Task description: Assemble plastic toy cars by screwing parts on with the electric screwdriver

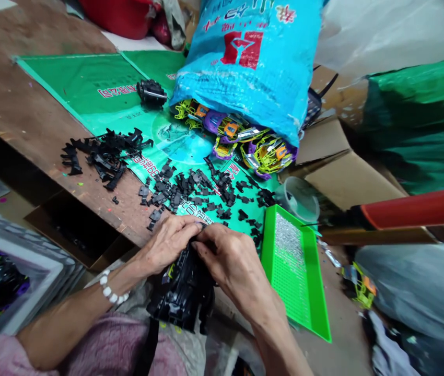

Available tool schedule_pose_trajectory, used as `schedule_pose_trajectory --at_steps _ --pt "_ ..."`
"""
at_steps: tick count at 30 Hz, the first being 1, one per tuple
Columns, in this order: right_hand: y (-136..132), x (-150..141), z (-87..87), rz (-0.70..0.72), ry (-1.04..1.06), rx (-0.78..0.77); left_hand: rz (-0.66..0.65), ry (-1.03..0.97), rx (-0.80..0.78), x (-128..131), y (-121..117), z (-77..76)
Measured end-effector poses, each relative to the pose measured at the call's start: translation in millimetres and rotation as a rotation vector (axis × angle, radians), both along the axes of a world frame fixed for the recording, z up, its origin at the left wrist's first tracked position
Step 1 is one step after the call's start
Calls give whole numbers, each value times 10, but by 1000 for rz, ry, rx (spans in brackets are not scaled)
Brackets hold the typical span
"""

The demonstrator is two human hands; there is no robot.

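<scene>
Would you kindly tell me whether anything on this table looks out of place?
One yellow-green and orange piece lies off to the right, apart from the similar pieces at the blue sack's mouth. A small black part also sits alone on the brown table, outside the black heap. Both look strayed; nothing appears clearly damaged.

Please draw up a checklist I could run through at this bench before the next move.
1. Both hands at the black toy-vehicle chassis: ok; left hand and right hand meet at its far end.
2. Piece between the fingertips seated: cannot tell; the fingers hide it.
3. Small silvery metal parts inside the green tray: ok, mostly toward its far end.
4. Red-bodied screwdriver in hand: not ok; neither hand holds it.
5. Small black plastic parts sorted: not ok; they lie scattered.
</scene>
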State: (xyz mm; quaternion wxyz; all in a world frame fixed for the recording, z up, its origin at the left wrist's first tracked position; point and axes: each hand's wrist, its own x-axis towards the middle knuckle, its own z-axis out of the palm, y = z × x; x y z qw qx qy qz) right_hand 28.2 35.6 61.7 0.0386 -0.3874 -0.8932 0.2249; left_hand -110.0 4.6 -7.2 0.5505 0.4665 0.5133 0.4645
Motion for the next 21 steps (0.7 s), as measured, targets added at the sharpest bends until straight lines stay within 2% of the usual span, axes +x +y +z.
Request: schedule_pose_trajectory --at_steps 3,9,15,21 --pt "6 14 -20 -44 35 14 -4 15 -1 -4 3 0" --pt "-16 31 -4 9 33 4 58 92 -25 -8 -6 3" --pt "-48 10 1 33 -15 94 38 95 -46 -1 -6 4" --pt "-58 7 -1 3 -80 42 88 88 -116 7 -10 8"
